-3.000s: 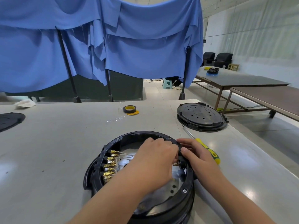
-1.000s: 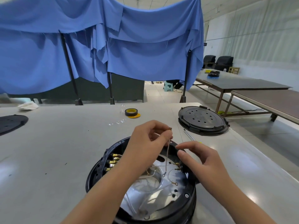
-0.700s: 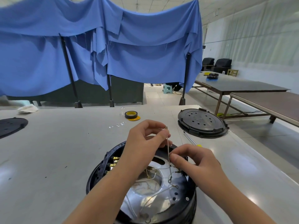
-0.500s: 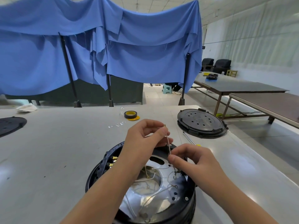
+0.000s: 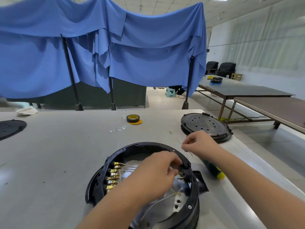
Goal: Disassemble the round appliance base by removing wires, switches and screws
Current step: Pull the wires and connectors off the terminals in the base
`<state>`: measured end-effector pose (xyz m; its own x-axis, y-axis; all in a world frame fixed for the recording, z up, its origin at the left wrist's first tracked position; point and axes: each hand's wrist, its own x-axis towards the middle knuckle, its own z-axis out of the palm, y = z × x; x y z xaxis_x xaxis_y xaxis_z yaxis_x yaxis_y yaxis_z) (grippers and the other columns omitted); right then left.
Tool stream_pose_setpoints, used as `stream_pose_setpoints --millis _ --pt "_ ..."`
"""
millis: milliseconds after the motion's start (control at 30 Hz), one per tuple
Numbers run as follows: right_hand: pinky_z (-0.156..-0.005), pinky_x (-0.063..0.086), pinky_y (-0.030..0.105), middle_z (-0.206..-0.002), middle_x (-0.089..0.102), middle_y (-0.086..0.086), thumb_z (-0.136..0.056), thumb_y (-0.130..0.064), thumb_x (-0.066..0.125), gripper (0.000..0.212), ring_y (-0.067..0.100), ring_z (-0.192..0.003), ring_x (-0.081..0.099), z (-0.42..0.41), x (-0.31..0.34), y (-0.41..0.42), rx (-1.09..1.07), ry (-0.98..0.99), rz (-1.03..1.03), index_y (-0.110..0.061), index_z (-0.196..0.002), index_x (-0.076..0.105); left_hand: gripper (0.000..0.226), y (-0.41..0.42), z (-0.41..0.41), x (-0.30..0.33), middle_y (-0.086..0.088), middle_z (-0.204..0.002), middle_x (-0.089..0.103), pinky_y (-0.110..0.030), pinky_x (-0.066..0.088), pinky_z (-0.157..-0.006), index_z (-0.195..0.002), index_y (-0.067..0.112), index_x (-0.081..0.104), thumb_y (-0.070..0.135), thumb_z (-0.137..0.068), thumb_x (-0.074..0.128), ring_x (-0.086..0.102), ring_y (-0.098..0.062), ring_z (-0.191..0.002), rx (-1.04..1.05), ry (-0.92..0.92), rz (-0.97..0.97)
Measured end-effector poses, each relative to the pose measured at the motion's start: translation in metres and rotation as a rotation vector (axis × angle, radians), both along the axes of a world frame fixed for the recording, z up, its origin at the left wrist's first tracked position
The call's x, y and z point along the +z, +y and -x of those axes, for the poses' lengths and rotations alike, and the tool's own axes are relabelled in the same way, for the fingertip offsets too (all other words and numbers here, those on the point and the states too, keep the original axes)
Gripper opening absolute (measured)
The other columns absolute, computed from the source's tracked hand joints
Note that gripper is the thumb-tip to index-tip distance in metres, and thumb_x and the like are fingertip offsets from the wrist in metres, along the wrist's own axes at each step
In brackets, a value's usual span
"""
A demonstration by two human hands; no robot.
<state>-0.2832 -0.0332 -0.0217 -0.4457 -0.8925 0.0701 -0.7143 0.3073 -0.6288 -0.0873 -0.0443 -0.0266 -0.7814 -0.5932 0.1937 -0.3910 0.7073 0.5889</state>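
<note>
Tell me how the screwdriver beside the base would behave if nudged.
The screwdriver lies flat on the table, its handle round, so it would probably roll rather than tip. It looks rigid and likely light enough for one hand.

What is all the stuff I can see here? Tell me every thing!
base: 1, black, table front, open
terminals: row, gold, inside base, left
wires: several, white, inside base
screwdriver: 1, green and yellow, right of base
lid: 1, black, table right
tape: 1 roll, black and yellow, table back
cloth: blue, hanging behind
table: 1, grey
left hand: inside base
right hand: above base rim, pinching something thin
</note>
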Motion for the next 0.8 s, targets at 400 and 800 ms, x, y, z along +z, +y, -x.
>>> stream_pose_setpoints --millis 400,800 --pt "-0.083 0.056 0.038 -0.097 0.071 0.007 -0.078 -0.010 0.058 0.020 0.028 -0.093 0.066 0.010 -0.035 -0.068 -0.155 0.223 -0.157 -0.012 -0.093 0.072 0.022 -0.001 -0.001 -0.001 0.011 -0.109 0.061 -0.034 0.047 -0.091 -0.111 0.028 0.064 0.024 -0.095 0.049 0.054 -0.009 -0.102 -0.039 -0.111 0.135" --pt "-0.072 0.053 0.027 -0.088 0.072 -0.003 -0.083 -0.015 0.060 0.013 0.011 -0.078 0.064 0.001 -0.028 -0.044 -0.036 -0.065 0.067 -0.018 -0.084 0.073 0.021 -0.002 0.000 -0.002 0.010 -0.109 0.061 -0.034 0.047 -0.091 -0.110 0.027 0.063 0.024 -0.095 0.049 0.054 -0.009 -0.102 -0.049 -0.115 0.169"
